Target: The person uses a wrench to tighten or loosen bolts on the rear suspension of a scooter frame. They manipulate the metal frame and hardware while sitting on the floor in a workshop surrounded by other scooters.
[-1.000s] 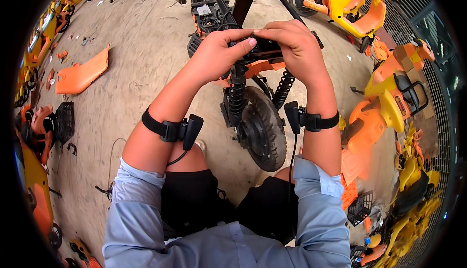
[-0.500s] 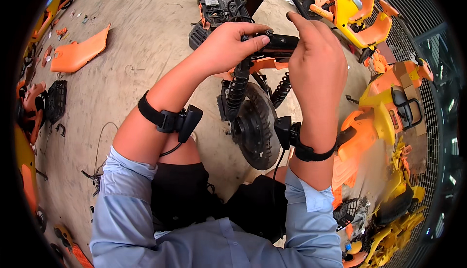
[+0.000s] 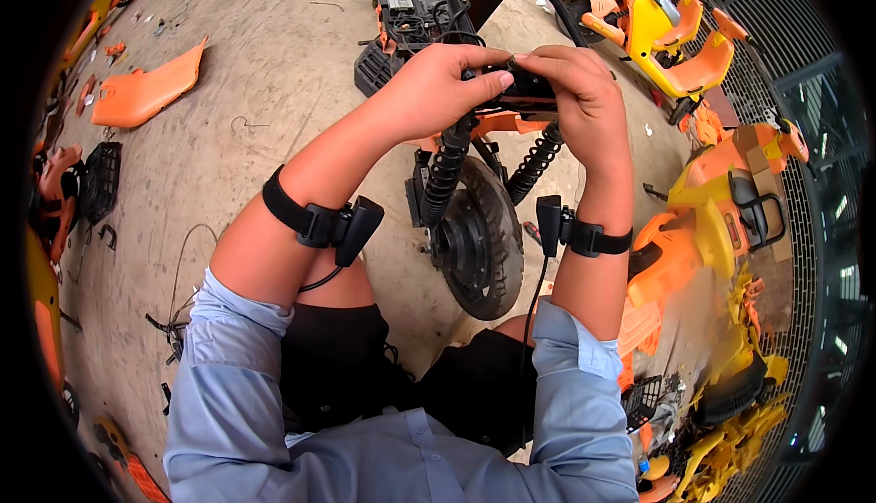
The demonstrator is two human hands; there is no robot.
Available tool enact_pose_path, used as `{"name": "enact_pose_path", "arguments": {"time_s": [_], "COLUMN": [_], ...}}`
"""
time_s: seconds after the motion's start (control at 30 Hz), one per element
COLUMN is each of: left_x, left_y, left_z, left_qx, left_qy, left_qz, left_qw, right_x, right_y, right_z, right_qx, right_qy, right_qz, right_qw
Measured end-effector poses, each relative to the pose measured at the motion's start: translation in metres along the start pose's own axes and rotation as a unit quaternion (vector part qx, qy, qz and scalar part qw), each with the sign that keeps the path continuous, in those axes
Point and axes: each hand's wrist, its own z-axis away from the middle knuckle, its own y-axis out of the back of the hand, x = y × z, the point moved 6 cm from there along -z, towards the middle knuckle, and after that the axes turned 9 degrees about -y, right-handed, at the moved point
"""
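Observation:
A stripped-down scooter frame (image 3: 456,10) stands in front of me, its wheel (image 3: 488,248) with a knobby black tire toward me. Coil-spring shock absorbers (image 3: 447,175) flank the wheel. My left hand (image 3: 443,88) is at the black part (image 3: 529,93) across the near end of the frame, thumb and forefinger closed around a small dark piece on top. My right hand (image 3: 579,88) reaches over the same part from the right, fingers bent, its fingertips meeting the left ones. What lies between the right fingertips is hidden. Each forearm wears a black strap with a small device.
An orange body panel (image 3: 151,88) lies on the concrete floor to the left, near a black basket (image 3: 102,182). Yellow and orange scooters (image 3: 671,33) stand at the far right. Loose orange panels and yellow parts (image 3: 739,430) are heaped along the right side.
My right hand has come down and left, from raised with a finger lifted to touching beside the left fingertips. The left hand has hardly moved.

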Motion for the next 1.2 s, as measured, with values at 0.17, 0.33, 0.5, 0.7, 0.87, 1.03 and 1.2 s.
{"name": "enact_pose_path", "arguments": {"time_s": [0.17,0.33,0.5,0.7,0.87,1.03,1.2], "left_x": [-0.003,0.004,0.002,-0.002,-0.004,0.000,0.005], "left_y": [0.000,0.000,0.000,-0.004,-0.001,-0.002,-0.002], "left_z": [0.000,0.002,0.004,0.000,0.003,0.003,0.002], "left_qx": [0.000,-0.020,0.002,-0.003,0.001,-0.011,-0.007], "left_qy": [-0.007,0.046,0.017,0.025,0.021,0.038,0.015], "left_qz": [-0.004,0.024,0.000,0.013,0.011,0.008,-0.010], "left_qw": [1.000,0.998,1.000,1.000,1.000,0.999,1.000], "right_x": [-0.041,-0.071,-0.074,-0.032,-0.015,-0.005,-0.006], "right_y": [0.002,-0.031,0.015,0.010,0.001,0.002,0.003], "right_z": [0.005,0.013,0.005,0.005,0.004,0.002,0.002], "right_qx": [-0.031,0.042,0.089,-0.008,0.000,-0.005,-0.010], "right_qy": [-0.077,-0.137,-0.131,-0.055,-0.041,-0.013,-0.014], "right_qz": [0.227,0.416,0.307,0.118,0.086,0.055,0.075], "right_qw": [0.970,0.898,0.938,0.991,0.996,0.998,0.997]}}
